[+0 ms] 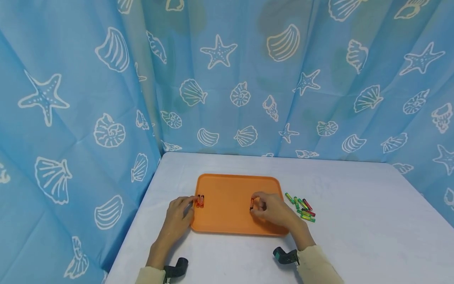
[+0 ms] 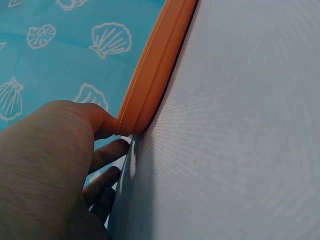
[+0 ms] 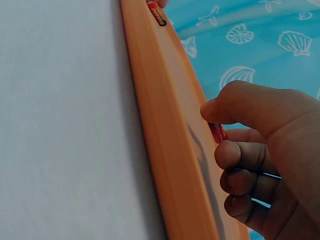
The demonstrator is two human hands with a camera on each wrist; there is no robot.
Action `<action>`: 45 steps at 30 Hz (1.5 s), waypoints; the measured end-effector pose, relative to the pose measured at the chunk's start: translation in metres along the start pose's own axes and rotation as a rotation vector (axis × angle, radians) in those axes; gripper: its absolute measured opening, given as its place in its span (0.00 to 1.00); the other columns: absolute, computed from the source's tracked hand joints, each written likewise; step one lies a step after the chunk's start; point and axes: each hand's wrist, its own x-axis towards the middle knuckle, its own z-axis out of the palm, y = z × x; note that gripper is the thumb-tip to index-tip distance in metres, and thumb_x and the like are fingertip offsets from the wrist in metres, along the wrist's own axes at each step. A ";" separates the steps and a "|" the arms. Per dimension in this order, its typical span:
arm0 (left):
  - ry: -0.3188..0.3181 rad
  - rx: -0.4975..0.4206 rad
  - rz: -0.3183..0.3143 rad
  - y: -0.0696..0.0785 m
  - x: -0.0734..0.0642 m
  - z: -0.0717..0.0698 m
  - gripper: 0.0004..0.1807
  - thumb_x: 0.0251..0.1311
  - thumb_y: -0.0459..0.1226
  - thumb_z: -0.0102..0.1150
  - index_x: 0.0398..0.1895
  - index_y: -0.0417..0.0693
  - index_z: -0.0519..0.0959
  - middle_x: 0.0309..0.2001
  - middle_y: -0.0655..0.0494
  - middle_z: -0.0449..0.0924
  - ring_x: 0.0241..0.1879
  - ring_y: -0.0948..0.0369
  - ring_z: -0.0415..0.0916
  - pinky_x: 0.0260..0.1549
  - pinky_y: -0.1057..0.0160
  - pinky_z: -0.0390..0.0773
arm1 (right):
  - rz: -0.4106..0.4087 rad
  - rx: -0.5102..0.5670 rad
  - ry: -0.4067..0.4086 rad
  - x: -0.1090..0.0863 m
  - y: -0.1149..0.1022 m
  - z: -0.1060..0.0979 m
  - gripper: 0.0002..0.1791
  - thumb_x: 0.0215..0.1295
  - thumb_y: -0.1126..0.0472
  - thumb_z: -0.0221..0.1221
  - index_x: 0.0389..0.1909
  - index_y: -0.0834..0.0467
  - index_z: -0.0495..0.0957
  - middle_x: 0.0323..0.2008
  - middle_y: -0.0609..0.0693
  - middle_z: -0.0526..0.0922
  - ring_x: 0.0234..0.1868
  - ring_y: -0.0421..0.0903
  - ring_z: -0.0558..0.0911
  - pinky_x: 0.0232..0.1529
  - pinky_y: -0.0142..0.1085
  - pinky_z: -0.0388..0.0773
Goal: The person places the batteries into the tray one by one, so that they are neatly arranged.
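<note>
An orange tray (image 1: 227,215) lies on the white table. Two red batteries (image 1: 202,201) stand side by side at its left end, pointing away from me. My left hand (image 1: 176,217) is at the tray's left rim, its index fingertip right by the outer battery. In the left wrist view, the thumb meets the tray's wall (image 2: 155,70) while the other fingers are loosely spread. Over the tray's right half, my right hand (image 1: 273,208) pinches a red battery (image 1: 252,204) between thumb and fingers. The right wrist view shows this battery (image 3: 217,132) partly covered by the fingertips.
A loose pile of green and red batteries (image 1: 306,215) lies on the table (image 1: 354,221) just right of the tray. Blue curtains (image 1: 227,94) with white shell prints hang behind and at the sides. Black wrist cameras (image 1: 285,255) sit on both wrists.
</note>
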 end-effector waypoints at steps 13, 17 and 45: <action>0.014 -0.019 0.034 -0.001 0.001 -0.001 0.21 0.70 0.35 0.53 0.65 0.50 0.76 0.61 0.49 0.73 0.67 0.47 0.60 0.65 0.40 0.64 | -0.035 -0.015 -0.065 0.020 -0.027 0.025 0.20 0.61 0.55 0.69 0.53 0.55 0.79 0.19 0.39 0.71 0.20 0.35 0.68 0.25 0.30 0.67; 0.008 -0.005 0.013 -0.002 -0.001 0.001 0.21 0.70 0.35 0.52 0.65 0.51 0.76 0.61 0.49 0.73 0.68 0.47 0.59 0.65 0.40 0.64 | -0.044 -0.011 -0.094 0.025 -0.033 0.030 0.18 0.62 0.56 0.68 0.51 0.54 0.78 0.20 0.40 0.71 0.21 0.36 0.68 0.26 0.31 0.66; 0.023 0.026 0.032 -0.001 0.000 0.002 0.21 0.70 0.35 0.53 0.65 0.52 0.77 0.60 0.51 0.73 0.67 0.48 0.60 0.65 0.42 0.65 | -0.038 -0.030 -0.140 0.060 -0.062 0.060 0.21 0.62 0.52 0.68 0.55 0.52 0.79 0.21 0.42 0.72 0.23 0.38 0.72 0.26 0.32 0.66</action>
